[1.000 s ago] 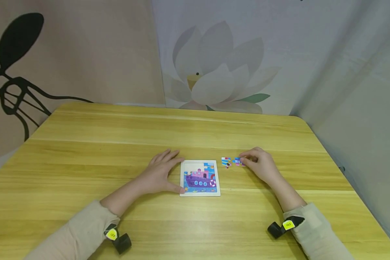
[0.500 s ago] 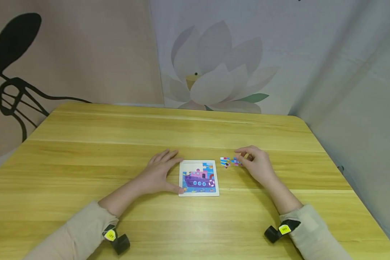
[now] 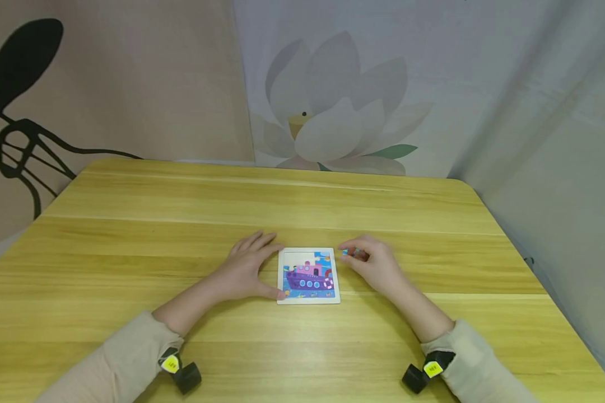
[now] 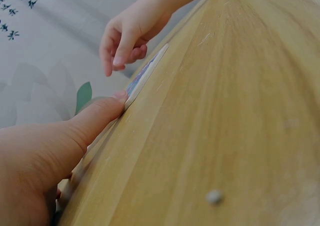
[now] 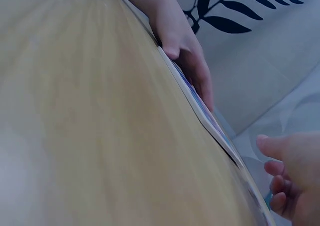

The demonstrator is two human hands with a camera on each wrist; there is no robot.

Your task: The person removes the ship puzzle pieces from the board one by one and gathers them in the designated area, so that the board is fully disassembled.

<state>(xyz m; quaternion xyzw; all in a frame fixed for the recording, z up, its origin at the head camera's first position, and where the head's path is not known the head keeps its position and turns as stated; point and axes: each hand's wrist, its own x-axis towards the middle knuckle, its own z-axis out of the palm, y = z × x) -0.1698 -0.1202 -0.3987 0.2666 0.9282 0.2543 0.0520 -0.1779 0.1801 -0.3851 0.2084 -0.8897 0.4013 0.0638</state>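
A white-framed jigsaw puzzle with a purple and pink ship lies on the table. Its upper left part shows bare backing. My left hand spreads around the frame's left side, thumb on the lower left corner and a fingertip by the upper left corner; the left wrist view shows that thumb at the frame's edge. Just right of the frame, my right hand bends over a blue loose puzzle piece, thumb and index at its edges. I cannot tell whether it grips the piece. The hand covers the spot of a second piece.
The wooden table reaches back to a curtain with a printed flower. Black wrist cameras are strapped on both sleeves. A small pale spot shows on the wood in the left wrist view.
My right hand has moved left and nearer the frame, from the right-hand loose piece to the left-hand one. My left hand and the puzzle frame stay in place.
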